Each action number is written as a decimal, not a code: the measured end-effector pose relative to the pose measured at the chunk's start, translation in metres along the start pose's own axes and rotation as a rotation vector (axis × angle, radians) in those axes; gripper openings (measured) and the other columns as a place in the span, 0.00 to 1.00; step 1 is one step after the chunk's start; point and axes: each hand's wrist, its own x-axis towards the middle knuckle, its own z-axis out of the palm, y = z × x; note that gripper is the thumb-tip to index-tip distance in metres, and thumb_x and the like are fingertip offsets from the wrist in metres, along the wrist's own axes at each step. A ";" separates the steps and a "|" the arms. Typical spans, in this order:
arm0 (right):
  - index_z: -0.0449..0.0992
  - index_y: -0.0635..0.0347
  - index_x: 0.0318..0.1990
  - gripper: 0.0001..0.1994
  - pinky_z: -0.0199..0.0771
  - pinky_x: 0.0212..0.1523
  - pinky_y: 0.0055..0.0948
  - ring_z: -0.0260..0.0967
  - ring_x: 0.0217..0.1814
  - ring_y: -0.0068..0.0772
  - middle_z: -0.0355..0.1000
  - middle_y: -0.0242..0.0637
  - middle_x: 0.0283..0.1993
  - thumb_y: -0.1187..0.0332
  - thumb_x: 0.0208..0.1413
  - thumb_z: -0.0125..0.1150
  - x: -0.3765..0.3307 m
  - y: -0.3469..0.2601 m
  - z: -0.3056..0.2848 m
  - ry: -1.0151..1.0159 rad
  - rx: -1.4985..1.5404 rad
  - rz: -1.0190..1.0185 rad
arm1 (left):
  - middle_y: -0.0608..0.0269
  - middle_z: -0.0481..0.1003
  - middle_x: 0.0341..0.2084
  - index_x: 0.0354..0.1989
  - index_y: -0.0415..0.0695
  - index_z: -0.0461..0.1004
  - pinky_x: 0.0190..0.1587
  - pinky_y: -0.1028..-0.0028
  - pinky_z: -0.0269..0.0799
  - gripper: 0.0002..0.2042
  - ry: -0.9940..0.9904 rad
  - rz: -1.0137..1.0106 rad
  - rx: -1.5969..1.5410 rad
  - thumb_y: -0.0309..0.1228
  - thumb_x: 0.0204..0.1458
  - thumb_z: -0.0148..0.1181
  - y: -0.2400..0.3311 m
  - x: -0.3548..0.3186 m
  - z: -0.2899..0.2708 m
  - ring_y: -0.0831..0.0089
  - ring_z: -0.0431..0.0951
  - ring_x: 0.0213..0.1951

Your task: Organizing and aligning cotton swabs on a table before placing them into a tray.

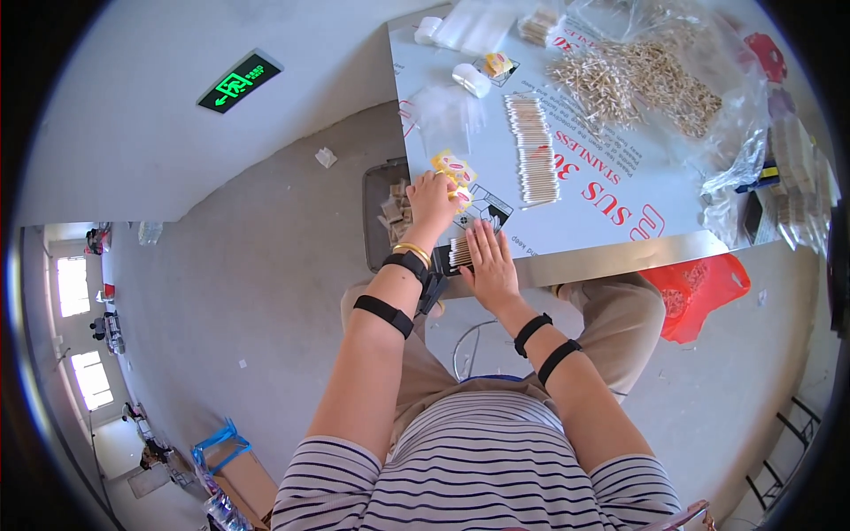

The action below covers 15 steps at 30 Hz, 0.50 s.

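- Left hand [428, 203]: fingers bent down onto yellow labels [455, 167] at the table's left side; whether one is pinched cannot be told.
- Right hand [490, 267]: palm down, fingers extended, laid partly over a short row of swabs [459, 252] at the near edge of the table [584, 226].
- Long row of swabs [533, 155]: laid side by side, beyond the right hand.
- Clear bags [443, 115]: flat, on the left, beyond the labels.
- White roll [471, 81]: just beyond the bags.
- Loose swab pile [611, 84]: far right, partly on clear plastic.
- Bin [367, 217]: left of the table, holding small packs.
- Red bag [713, 288]: below the table's near right edge.
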 end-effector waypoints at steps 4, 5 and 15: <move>0.48 0.62 0.79 0.42 0.34 0.83 0.49 0.36 0.87 0.43 0.42 0.45 0.84 0.48 0.65 0.54 0.000 0.001 0.001 -0.006 0.004 0.001 | 0.70 0.80 0.29 0.34 0.50 0.79 0.53 0.61 0.62 0.11 -0.073 -0.055 -0.163 0.37 0.47 0.74 -0.005 0.009 -0.003 0.69 0.81 0.38; 0.48 0.62 0.79 0.42 0.34 0.83 0.49 0.36 0.87 0.43 0.42 0.45 0.84 0.48 0.65 0.54 0.000 0.002 0.001 -0.006 0.001 0.006 | 0.70 0.80 0.29 0.34 0.50 0.79 0.53 0.61 0.62 0.11 -0.077 -0.052 -0.167 0.37 0.47 0.74 -0.005 0.010 -0.005 0.69 0.81 0.38; 0.47 0.62 0.79 0.42 0.33 0.83 0.49 0.34 0.87 0.43 0.41 0.44 0.85 0.48 0.66 0.53 0.001 -0.001 0.004 -0.009 -0.022 -0.006 | 0.62 0.84 0.30 0.37 0.48 0.81 0.51 0.58 0.62 0.06 0.030 0.093 -0.212 0.34 0.55 0.69 -0.014 0.015 -0.032 0.64 0.84 0.36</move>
